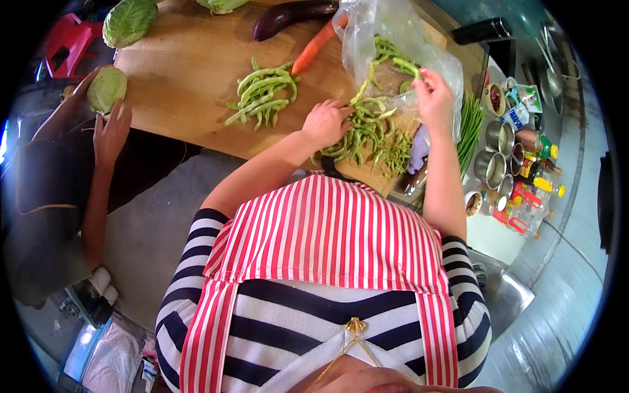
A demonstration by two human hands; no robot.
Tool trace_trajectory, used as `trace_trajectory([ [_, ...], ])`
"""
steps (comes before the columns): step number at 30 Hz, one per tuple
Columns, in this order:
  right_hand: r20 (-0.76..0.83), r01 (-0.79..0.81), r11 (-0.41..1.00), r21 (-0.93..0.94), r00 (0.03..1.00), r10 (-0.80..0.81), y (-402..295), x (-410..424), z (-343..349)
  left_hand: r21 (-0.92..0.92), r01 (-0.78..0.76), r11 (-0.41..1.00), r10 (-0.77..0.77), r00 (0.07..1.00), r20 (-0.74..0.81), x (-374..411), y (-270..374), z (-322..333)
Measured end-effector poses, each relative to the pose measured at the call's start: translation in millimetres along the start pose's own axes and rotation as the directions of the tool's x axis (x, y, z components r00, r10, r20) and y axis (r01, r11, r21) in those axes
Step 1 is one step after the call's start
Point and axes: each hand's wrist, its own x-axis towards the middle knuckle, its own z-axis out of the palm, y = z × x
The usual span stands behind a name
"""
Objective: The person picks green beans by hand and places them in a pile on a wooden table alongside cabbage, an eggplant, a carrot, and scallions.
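My right hand (434,98) pinches green beans (407,67) over a clear plastic bag (361,37) with more beans in it. My left hand (327,122) is palm down at the edge of a loose pile of green beans (361,130). A long pod reaches its fingertips, but whether they grip it is unclear. Left of that hand, a separate heap of green beans (265,93) lies on the wooden table (196,88). Small trimmed bean ends (397,152) are gathered near the table's front edge, beside a purple cloth (418,150).
At left, another person's hands (113,127) hold a cabbage (107,90). A second cabbage (129,22), an eggplant (290,18) and a carrot (319,46) lie farther back. On the right are long green stalks (470,130), metal bowls (490,169) and several bottles (533,211).
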Motion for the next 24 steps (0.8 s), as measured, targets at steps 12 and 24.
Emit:
trace_trajectory([
  [12, 0.390, 0.095, 0.977, 0.189, 0.906, -0.164, -61.2, -90.0, -28.2, -0.245, -0.157, 0.957, 0.046, 0.912, -0.408, -28.3, 93.2, -27.3],
  [24, 0.545, 0.400, 0.913, 0.079, 0.749, -0.375, -44.9, -111.6, -40.6, -0.078, -0.009, 0.997, -0.019, 0.935, -0.355, -67.1, 104.7, -34.4],
])
